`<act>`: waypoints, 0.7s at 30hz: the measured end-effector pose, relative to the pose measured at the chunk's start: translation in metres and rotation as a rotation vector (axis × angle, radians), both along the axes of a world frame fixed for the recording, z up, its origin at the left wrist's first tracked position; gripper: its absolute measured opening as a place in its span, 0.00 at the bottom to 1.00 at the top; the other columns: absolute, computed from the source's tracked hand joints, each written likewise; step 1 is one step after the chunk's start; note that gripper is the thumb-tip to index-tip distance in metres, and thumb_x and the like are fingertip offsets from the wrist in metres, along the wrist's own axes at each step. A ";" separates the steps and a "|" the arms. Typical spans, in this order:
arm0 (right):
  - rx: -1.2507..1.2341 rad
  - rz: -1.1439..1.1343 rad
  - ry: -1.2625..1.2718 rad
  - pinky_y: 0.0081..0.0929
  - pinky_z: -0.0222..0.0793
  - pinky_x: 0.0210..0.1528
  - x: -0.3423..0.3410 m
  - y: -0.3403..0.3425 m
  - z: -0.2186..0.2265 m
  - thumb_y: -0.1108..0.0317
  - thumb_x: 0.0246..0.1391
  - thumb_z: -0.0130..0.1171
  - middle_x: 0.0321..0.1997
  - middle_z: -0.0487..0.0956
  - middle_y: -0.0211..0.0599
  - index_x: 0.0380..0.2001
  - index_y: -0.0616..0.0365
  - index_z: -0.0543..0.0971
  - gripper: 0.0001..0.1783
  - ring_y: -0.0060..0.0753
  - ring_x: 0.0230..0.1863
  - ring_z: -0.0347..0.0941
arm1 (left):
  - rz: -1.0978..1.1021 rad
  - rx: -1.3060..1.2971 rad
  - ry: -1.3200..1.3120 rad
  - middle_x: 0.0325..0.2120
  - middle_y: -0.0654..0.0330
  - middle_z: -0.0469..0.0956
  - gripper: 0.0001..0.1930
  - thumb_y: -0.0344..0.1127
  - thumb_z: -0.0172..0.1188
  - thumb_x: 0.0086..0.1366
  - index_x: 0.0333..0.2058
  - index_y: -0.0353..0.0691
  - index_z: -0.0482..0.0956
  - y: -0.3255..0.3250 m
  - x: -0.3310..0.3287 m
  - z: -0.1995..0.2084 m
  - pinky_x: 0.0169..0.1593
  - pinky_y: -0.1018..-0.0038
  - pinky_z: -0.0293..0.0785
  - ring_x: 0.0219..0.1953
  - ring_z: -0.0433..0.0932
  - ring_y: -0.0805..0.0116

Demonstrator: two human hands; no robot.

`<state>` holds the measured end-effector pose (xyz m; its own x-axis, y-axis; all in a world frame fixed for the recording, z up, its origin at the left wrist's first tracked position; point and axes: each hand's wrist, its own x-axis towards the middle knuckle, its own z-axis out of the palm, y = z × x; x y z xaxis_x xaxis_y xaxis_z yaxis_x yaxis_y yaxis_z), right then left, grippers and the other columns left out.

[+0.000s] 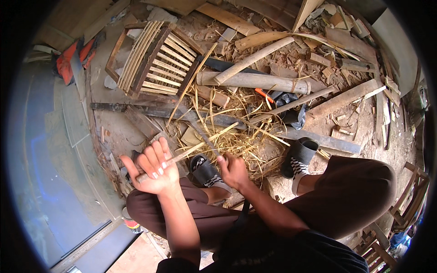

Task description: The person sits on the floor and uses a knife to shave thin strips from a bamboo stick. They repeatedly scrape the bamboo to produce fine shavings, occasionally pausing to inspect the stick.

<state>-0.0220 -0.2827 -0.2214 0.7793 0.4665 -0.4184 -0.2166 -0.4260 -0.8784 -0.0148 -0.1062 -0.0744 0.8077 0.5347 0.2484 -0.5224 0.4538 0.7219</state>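
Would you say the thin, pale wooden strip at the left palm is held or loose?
Held: the left hand is curled over the strip.

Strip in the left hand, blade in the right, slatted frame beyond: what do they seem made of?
Strip: likely bamboo or wood, unfinished, from its pale straw colour. Blade: probably metal; thin, dull grey. Slatted frame: seemingly wood or bamboo, pale between dark brown edges, perhaps stained.

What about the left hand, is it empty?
No, the left hand has its fingers curled over a thin pale strip.
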 end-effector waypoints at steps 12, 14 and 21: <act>0.047 -0.107 -0.159 0.50 0.72 0.26 -0.008 0.000 -0.016 0.49 0.67 0.52 0.16 0.76 0.55 0.33 0.67 0.80 0.27 0.61 0.21 0.77 | 0.026 0.065 0.057 0.10 0.65 0.58 0.38 0.51 0.24 0.82 0.10 0.48 0.62 -0.022 0.008 0.001 0.39 0.69 0.53 0.19 0.51 0.70; 0.165 -0.099 -0.328 0.48 0.72 0.24 -0.012 0.001 -0.018 0.50 0.66 0.54 0.14 0.74 0.53 0.34 0.67 0.80 0.25 0.60 0.18 0.76 | 0.015 0.105 0.060 0.09 0.66 0.57 0.37 0.50 0.25 0.81 0.09 0.48 0.62 -0.023 0.007 0.000 0.38 0.69 0.53 0.19 0.51 0.70; -0.151 -0.223 0.162 0.46 0.75 0.27 -0.010 -0.009 -0.073 0.48 0.71 0.47 0.13 0.75 0.50 0.37 0.71 0.80 0.31 0.53 0.19 0.78 | -0.001 0.085 0.071 0.08 0.64 0.59 0.37 0.49 0.27 0.81 0.08 0.49 0.61 -0.031 0.010 0.002 0.43 0.68 0.56 0.20 0.54 0.70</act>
